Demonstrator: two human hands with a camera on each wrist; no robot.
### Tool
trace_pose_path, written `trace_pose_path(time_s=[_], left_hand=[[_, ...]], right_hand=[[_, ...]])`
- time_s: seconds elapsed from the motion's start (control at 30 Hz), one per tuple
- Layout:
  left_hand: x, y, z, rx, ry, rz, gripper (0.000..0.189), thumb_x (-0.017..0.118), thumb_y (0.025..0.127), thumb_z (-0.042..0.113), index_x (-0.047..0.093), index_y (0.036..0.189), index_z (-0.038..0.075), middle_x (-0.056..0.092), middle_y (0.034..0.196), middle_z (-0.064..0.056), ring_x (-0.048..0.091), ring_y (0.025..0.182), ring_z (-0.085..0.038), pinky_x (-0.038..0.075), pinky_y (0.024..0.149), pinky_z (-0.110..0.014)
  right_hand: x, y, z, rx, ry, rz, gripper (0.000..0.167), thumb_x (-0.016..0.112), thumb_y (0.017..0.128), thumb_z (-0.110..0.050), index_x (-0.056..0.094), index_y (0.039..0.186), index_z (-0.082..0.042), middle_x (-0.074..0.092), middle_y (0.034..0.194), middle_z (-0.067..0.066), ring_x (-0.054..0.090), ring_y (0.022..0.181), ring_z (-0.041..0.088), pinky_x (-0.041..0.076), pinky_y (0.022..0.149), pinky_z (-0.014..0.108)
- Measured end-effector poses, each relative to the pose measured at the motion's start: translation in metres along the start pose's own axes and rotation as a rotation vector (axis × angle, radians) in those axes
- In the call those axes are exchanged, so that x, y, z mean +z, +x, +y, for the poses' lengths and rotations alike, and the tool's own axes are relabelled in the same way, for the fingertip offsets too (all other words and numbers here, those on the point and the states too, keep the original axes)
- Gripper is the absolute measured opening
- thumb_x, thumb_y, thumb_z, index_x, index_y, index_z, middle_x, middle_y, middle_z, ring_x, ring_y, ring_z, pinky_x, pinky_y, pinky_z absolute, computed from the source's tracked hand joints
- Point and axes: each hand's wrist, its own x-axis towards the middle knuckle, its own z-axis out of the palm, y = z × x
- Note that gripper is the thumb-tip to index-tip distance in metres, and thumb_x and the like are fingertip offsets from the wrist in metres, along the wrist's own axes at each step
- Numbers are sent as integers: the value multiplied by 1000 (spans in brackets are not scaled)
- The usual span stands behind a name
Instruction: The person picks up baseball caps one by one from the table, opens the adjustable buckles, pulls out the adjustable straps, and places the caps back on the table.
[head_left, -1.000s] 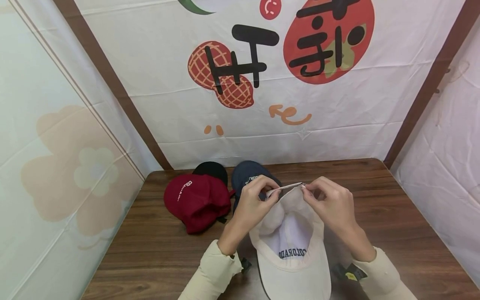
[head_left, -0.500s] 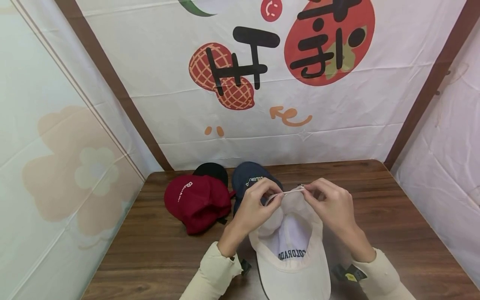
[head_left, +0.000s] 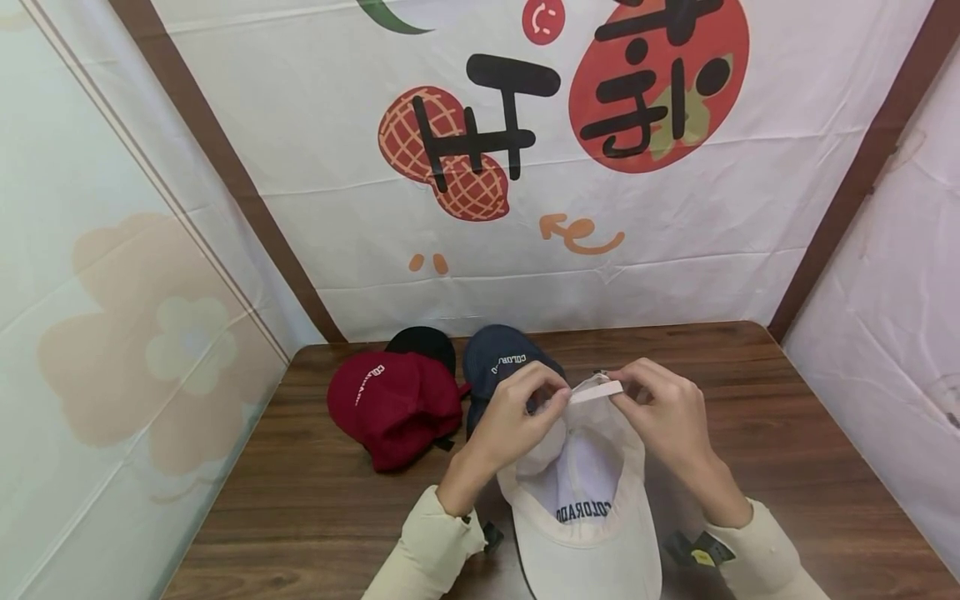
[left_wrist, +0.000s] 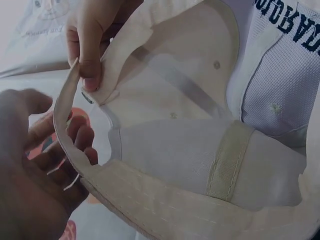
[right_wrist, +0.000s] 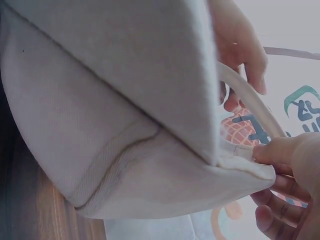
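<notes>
An off-white baseball cap (head_left: 592, 554) lies upturned, its brim toward me and mirrored COLORADO lettering showing inside. Its narrow back strap (left_wrist: 64, 107) arches between both hands. My left hand (head_left: 510, 412) is at the strap's left part; in the left wrist view its relaxed fingers (left_wrist: 47, 157) reach behind the strap, thumb apart from it. My right hand (head_left: 667, 412) pinches the cap's back edge beside the strap with thumb and fingers. From the right wrist, the cap's outer crown (right_wrist: 115, 100) fills much of the view.
Back left on the wooden table (head_left: 750, 475) sit a dark red cap (head_left: 393, 400) and a black one (head_left: 423, 342). A navy cap (head_left: 498, 350) is partly hidden behind my left hand. Cloth walls with printed pictures (head_left: 442, 150) enclose the table's back and sides.
The strap, stretched thin between the hands earlier, now turns a short flat white piece toward the head camera. My hands and the cap stay in nearly the same place.
</notes>
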Motion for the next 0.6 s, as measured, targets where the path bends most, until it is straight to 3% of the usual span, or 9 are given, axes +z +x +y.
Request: trace_pose_path(time_s=[0.1, 0.2, 0.43, 0.6], left_hand=[[-1, 1, 1, -45, 36, 21, 12, 65, 107, 17, 74, 104, 11, 69, 102, 1, 60, 85, -9, 59, 72, -34], [-1, 3, 2, -101, 78, 17, 12, 65, 107, 18, 74, 105, 11, 68, 102, 1, 60, 83, -12, 56, 72, -30], [1, 3, 3, -241, 142, -89, 12, 71, 103, 21, 73, 112, 14, 67, 106, 2, 63, 90, -13, 51, 74, -22], [3, 4, 3, -262, 170, -120, 10, 72, 102, 20, 75, 109, 14, 67, 101, 2, 62, 88, -12, 49, 72, -21]], right_hand=[[0, 1, 0, 2, 8, -5, 23, 90, 76, 2, 81, 90, -14, 72, 76, -7, 59, 61, 2, 49, 55, 20], [-1, 1, 0, 4, 15, -10, 23, 90, 76, 2, 81, 91, -14, 72, 76, -8, 59, 61, 1, 49, 56, 20], [-2, 2, -4, -16, 42, -36, 24, 92, 76, 1, 82, 93, -13, 76, 82, -6, 59, 62, 1, 49, 57, 17], [-2, 4, -6, -49, 70, -19, 23, 93, 76, -2, 83, 92, -15, 76, 82, -8, 56, 60, 0, 46, 56, 16]])
